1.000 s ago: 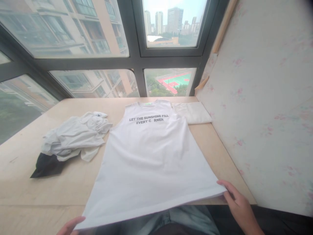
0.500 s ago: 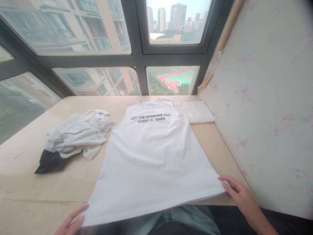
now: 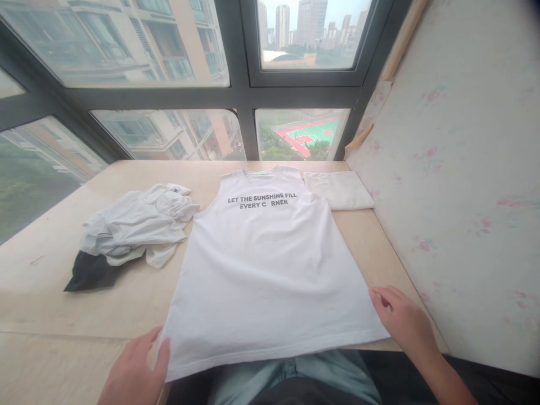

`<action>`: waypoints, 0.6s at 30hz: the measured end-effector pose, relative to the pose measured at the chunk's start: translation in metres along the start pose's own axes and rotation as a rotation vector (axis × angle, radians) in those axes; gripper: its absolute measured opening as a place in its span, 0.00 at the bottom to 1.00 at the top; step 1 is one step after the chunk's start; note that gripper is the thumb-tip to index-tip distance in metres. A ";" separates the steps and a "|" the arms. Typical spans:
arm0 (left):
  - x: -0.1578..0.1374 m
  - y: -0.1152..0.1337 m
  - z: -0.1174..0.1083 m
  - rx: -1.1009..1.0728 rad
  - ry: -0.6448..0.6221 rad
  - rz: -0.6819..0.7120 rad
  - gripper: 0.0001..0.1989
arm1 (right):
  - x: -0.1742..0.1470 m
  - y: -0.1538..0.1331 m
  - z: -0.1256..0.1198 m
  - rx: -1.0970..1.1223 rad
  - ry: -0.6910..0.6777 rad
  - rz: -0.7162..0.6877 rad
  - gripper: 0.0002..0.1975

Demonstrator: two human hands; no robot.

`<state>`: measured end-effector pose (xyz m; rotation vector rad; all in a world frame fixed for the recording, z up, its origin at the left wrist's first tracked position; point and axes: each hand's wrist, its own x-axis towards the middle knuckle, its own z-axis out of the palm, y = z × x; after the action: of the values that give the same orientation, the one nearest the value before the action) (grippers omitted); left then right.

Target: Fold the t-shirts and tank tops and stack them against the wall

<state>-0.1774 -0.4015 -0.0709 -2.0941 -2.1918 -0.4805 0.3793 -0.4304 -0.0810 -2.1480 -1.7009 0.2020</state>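
A white sleeveless shirt (image 3: 257, 270) with dark lettering across its chest lies spread flat, neck away from me and hem towards me. My left hand (image 3: 137, 365) is at its lower left side, thumb and fingertips closed on the edge just above the hem corner. On the opposite side, my right hand (image 3: 403, 320) pinches the side edge between thumb and forefinger, above the right hem corner. The hem hangs slightly over the table's near edge, above my lap.
A rumpled pile of white clothes (image 3: 135, 225) with a black garment (image 3: 90, 273) under it lies on the left of the table (image 3: 54, 309). A folded white cloth (image 3: 341, 190) is at the back right. A papered wall (image 3: 468, 185) bounds the right side, windows the back.
Both hands have moved from the hem corners a little up the shirt's sides. The left hand has also come inward, and the lower part of the shirt is less stretched out.
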 end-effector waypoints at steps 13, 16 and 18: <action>0.083 0.158 0.077 0.025 -0.193 0.504 0.30 | 0.105 -0.099 0.091 -0.129 -0.160 -0.550 0.27; 0.088 0.110 0.075 0.090 -0.163 0.358 0.31 | 0.117 -0.054 0.083 -0.181 -0.077 -0.397 0.27; 0.092 0.089 0.072 0.120 -0.166 0.294 0.32 | 0.121 -0.040 0.078 -0.202 -0.056 -0.346 0.27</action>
<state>-0.0846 -0.2916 -0.0991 -2.4081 -1.8833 -0.1530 0.3468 -0.2903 -0.1218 -1.9521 -2.1722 -0.0075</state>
